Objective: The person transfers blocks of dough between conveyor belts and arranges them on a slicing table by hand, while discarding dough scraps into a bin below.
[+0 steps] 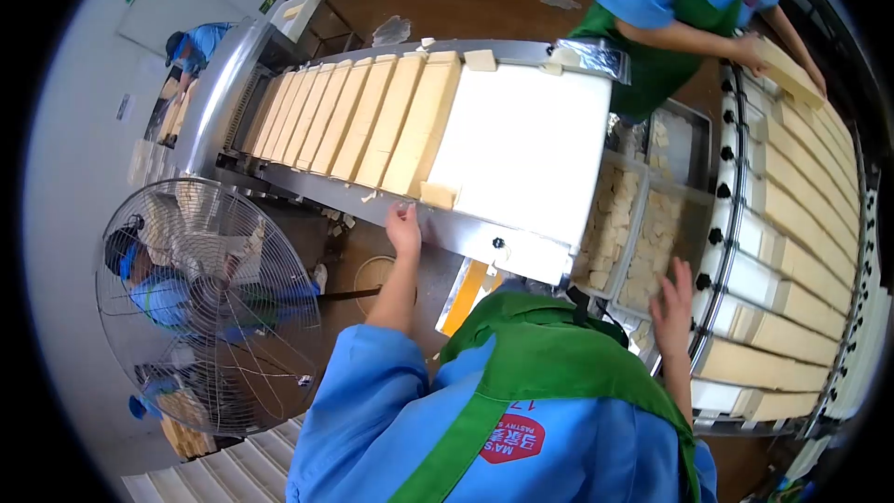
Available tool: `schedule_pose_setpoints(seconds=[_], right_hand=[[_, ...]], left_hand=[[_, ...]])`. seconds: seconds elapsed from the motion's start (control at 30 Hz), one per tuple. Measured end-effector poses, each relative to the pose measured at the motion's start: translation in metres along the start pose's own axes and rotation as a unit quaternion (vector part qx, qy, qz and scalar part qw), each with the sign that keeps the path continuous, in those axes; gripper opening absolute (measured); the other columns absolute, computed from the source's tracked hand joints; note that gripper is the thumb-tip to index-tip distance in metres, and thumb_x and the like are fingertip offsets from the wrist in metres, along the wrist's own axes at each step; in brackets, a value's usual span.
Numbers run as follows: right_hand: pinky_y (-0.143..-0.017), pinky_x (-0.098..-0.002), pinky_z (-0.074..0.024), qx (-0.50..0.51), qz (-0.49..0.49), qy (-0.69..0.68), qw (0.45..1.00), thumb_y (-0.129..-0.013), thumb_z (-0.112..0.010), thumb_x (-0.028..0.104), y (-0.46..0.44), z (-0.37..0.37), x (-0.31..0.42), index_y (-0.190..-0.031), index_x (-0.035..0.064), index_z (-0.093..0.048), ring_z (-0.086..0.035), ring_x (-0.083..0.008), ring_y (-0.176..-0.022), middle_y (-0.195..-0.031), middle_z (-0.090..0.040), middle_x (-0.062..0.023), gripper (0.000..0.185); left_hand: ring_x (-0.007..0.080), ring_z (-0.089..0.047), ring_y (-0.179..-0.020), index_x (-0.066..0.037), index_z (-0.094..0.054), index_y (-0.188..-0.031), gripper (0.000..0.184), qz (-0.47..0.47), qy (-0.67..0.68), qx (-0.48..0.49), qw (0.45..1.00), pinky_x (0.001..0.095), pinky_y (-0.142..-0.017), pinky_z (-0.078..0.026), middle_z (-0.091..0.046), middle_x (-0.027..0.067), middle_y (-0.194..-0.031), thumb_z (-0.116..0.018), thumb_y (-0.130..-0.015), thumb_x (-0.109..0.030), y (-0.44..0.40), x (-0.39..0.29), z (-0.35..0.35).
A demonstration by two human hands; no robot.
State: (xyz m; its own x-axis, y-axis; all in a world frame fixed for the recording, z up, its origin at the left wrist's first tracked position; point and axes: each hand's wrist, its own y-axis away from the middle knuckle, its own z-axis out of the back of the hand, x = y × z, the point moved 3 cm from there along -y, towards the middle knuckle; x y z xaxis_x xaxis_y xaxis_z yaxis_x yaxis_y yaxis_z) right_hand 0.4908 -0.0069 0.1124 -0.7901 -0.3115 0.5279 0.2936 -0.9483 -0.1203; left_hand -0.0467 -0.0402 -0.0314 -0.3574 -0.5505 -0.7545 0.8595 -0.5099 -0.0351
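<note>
My left hand (403, 231) is at the near edge of the straight conveyor (531, 149), its fingers curled together; whatever they hold, if anything, is hidden. Just beyond it, a small pale offcut (438, 194) lies against the near end of the front slab (424, 126). That long, pale tan slab, which looks like layered pastry, heads a row of similar slabs on the belt. My right hand (674, 309) is raised with its fingers apart and nothing in it, between the offcut bins (643, 233) and the curved conveyor (745, 289).
Several slabs (773, 363) lie across the curved conveyor. At its far end a co-worker's hands (750, 54) hold another slab (792, 74). A large caged fan (209, 303) stands at left, with other people beyond it. A metal machine housing (219, 84) spans the belt's far end.
</note>
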Motion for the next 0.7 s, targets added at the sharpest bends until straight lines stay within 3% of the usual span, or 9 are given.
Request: schedule_pose_setpoints(seconds=[0.13,0.2,0.27,0.33,0.37,0.4,0.47,0.57,0.7], right_hand=[[-0.107,-0.0437,-0.0312,0.077,0.052,-0.006,0.996,-0.072,-0.069,0.002,-0.064,-0.041,0.039,-0.108,0.0057,-0.059,-0.032,-0.0402,-0.133,-0.142,-0.036,-0.0194,0.037],[-0.107,-0.0437,-0.032,0.101,0.085,-0.008,0.991,-0.072,-0.07,0.003,-0.101,-0.059,0.062,-0.107,0.0058,-0.06,-0.033,-0.0405,-0.131,-0.141,-0.036,-0.0198,0.036],[-0.106,-0.0438,-0.0329,0.156,0.118,-0.041,0.98,-0.074,-0.07,0.007,-0.14,-0.078,0.091,-0.107,0.0058,-0.061,-0.034,-0.0403,-0.131,-0.141,-0.037,-0.0198,0.034],[-0.106,-0.0437,-0.033,0.175,0.149,-0.036,0.973,-0.075,-0.069,0.009,-0.175,-0.1,0.117,-0.108,0.0059,-0.061,-0.033,-0.0402,-0.131,-0.141,-0.036,-0.0199,0.034],[-0.106,-0.0435,-0.0331,0.194,0.177,-0.035,0.964,-0.076,-0.069,0.011,-0.192,-0.112,0.129,-0.108,0.0061,-0.061,-0.033,-0.0401,-0.131,-0.141,-0.036,-0.0199,0.033],[-0.107,-0.0431,-0.0325,0.216,0.19,-0.054,0.956,-0.078,-0.068,0.014,-0.21,-0.126,0.14,-0.112,0.0064,-0.06,-0.032,-0.0397,-0.132,-0.142,-0.035,-0.0199,0.036],[-0.108,-0.0428,-0.0311,0.246,0.215,-0.069,0.943,-0.079,-0.067,0.014,-0.249,-0.158,0.158,-0.118,0.005,-0.057,-0.03,-0.0391,-0.133,-0.143,-0.034,-0.02,0.041],[-0.11,-0.0426,-0.0287,0.244,0.254,-0.063,0.934,-0.079,-0.067,0.016,-0.322,-0.207,0.183,-0.129,0.0026,-0.047,-0.026,-0.0385,-0.135,-0.145,-0.031,-0.0196,0.056],[-0.112,-0.0429,-0.0241,0.21,0.269,-0.014,0.94,-0.077,-0.068,0.019,-0.434,-0.281,0.217,-0.135,-0.0005,-0.036,-0.023,-0.0383,-0.137,-0.147,-0.026,-0.0197,0.07]], left_hand=[[0.0278,-0.061,-0.081,0.008,-0.042,-0.124,0.064,0.039,-0.002,0.025,0.999,0.0365,-0.076,-0.048,-0.062,0.0192,-0.09,-0.073,-0.072,-0.012,-0.042,0.0,-0.005],[0.027,-0.062,-0.084,0.008,-0.035,-0.128,0.076,-0.007,0.047,0.058,0.997,0.0368,-0.078,-0.048,-0.062,0.0198,-0.095,-0.076,-0.067,-0.01,-0.055,-0.008,-0.019],[0.0248,-0.063,-0.085,0.008,-0.037,-0.125,0.073,-0.01,0.029,0.042,0.999,0.036,-0.077,-0.05,-0.062,0.0196,-0.097,-0.076,-0.066,-0.008,-0.057,-0.032,-0.017],[0.025,-0.064,-0.082,0.008,-0.037,-0.124,0.073,0.042,0.1,0.145,0.983,0.0348,-0.072,-0.051,-0.063,0.0194,-0.096,-0.077,-0.066,-0.01,-0.057,-0.044,-0.023],[0.0194,-0.058,-0.077,0.006,-0.036,-0.132,0.077,0.048,0.087,0.108,0.989,0.0311,-0.065,-0.049,-0.061,0.0151,-0.096,-0.076,-0.068,-0.013,-0.054,-0.04,-0.026],[0.0194,-0.058,-0.077,0.006,-0.036,-0.132,0.077,0.053,0.094,0.11,0.988,0.0311,-0.065,-0.049,-0.061,0.0151,-0.096,-0.076,-0.068,-0.013,-0.051,-0.039,-0.026],[0.0193,-0.058,-0.068,0.007,-0.033,-0.133,0.08,0.018,0.049,0.148,0.988,0.0309,-0.059,-0.048,-0.062,0.0154,-0.087,-0.078,-0.069,-0.015,-0.054,-0.046,-0.02],[0.0203,-0.058,-0.065,0.007,-0.029,-0.134,0.081,-0.032,0.077,0.13,0.988,0.0322,-0.057,-0.048,-0.062,0.0163,-0.083,-0.077,-0.072,-0.015,-0.048,-0.045,-0.024],[0.0227,-0.06,-0.067,0.008,-0.023,-0.135,0.079,-0.013,0.053,0.155,0.986,0.0326,-0.058,-0.048,-0.062,0.0168,-0.084,-0.073,-0.075,-0.009,-0.047,-0.048,-0.025]])
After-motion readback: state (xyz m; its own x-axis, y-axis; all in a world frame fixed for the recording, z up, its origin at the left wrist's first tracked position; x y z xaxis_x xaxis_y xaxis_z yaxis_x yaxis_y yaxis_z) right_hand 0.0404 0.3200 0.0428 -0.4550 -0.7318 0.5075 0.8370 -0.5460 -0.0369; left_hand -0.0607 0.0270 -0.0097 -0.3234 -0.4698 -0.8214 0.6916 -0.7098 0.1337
